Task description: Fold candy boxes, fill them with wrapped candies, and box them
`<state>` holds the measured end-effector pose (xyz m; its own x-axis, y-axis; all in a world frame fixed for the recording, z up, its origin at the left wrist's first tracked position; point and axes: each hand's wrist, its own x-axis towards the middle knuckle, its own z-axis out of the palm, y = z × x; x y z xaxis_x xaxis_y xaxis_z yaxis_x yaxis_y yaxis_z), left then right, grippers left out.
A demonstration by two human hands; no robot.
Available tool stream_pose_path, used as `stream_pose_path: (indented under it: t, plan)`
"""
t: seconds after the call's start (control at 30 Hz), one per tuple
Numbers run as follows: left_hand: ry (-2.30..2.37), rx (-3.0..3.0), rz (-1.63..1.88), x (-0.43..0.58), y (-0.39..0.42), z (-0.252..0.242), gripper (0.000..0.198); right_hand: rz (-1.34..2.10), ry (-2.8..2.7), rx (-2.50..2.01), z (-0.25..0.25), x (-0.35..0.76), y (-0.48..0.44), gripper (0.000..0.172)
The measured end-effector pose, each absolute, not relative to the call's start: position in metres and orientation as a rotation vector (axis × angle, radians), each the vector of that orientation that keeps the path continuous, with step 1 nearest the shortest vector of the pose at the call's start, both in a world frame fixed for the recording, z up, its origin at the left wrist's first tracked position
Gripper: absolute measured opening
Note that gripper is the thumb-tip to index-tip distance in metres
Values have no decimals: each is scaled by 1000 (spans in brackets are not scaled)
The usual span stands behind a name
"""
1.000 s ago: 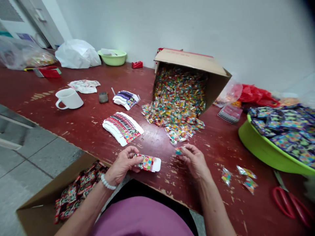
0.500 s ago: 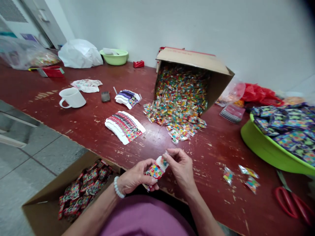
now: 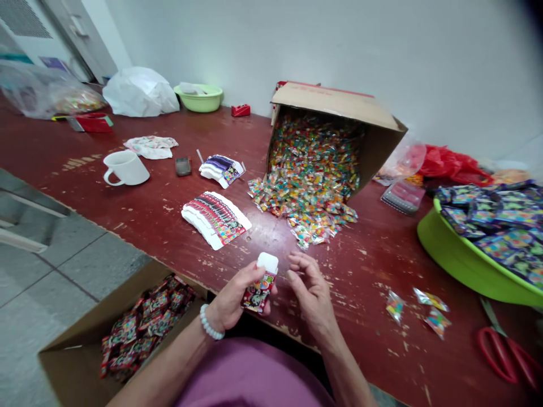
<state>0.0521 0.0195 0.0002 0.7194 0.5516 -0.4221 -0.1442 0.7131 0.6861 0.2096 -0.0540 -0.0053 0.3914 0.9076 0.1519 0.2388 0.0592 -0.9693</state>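
Your left hand grasps the printed carton nearly upright above the near desk edge, white flap open; your right hand, fingers released, hovers just right of it.

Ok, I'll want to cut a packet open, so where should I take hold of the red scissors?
By the red handle loops, from the near right. The scissors lie flat on the table, loops toward you, blades pointing away toward the green basin. Your right hand is open and nearer; the left hand holds a small box.
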Motion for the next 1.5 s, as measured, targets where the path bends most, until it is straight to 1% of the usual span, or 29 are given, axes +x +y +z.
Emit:
stream_pose_path:
  t: [0.1,0.17,0.27,0.37,0.43,0.47,0.57,0.6,0.63,0.7,0.73,0.8,0.9,0.97,1.03,1.1,1.2,1.27,1.33,1.4,1.5]
  plan:
    - [694,517,412,55,19,0,47,808,-1116,-1407,-9,204,-54,20]
    - [737,490,437,57,16,-3,44,921,-1079,-1343,-10,198,-54,17]
    - [803,535,495,60,10,-8,39,1107,-932,-1250,-11,191,-52,20]
    - [818,632,568,60,5,-10,39,1131,-785,-1209,-10,189,-50,19]
    - [814,694,601,60,3,-9,38,1085,-759,-1253,-8,189,-49,23]
    - [814,721,608,60,2,-8,37,1069,-766,-1281,-6,190,-49,28]
    - [813,791,610,58,1,-3,35,1098,-835,-1312,-2,193,-48,49]
    - [801,806,600,58,1,-2,35,1131,-870,-1305,-1,195,-48,49]
    - [778,810,586,57,1,-1,35,1157,-909,-1298,0,196,-48,42]
    - [719,774,549,56,2,1,39,1141,-989,-1299,1,199,-48,16]
    - [692,741,525,55,3,1,42,1075,-1043,-1307,1,200,-48,10]
    - [672,675,483,55,4,2,44,888,-1208,-1317,2,202,-49,10]
    - [729,651,484,55,5,0,35,757,-1439,-1329,4,202,-50,10]
    - [761,683,501,57,4,-2,32,818,-1389,-1387,4,200,-49,12]
    - [770,732,501,58,2,-3,33,881,-1272,-1463,3,198,-48,15]
    - [769,746,504,59,2,-3,37,888,-1234,-1513,3,196,-46,13]
    - [735,723,491,59,3,-2,54,931,-1205,-1482,5,193,-42,13]
    - [716,741,469,58,5,-1,65,1091,-1081,-1409,7,191,-39,16]
    - [732,784,463,57,7,-1,69,1227,-954,-1346,8,189,-36,20]
    - [780,813,466,56,8,-2,67,1229,-938,-1340,8,188,-36,20]
    - [817,741,474,53,10,-4,54,1044,-1153,-1336,7,189,-40,17]
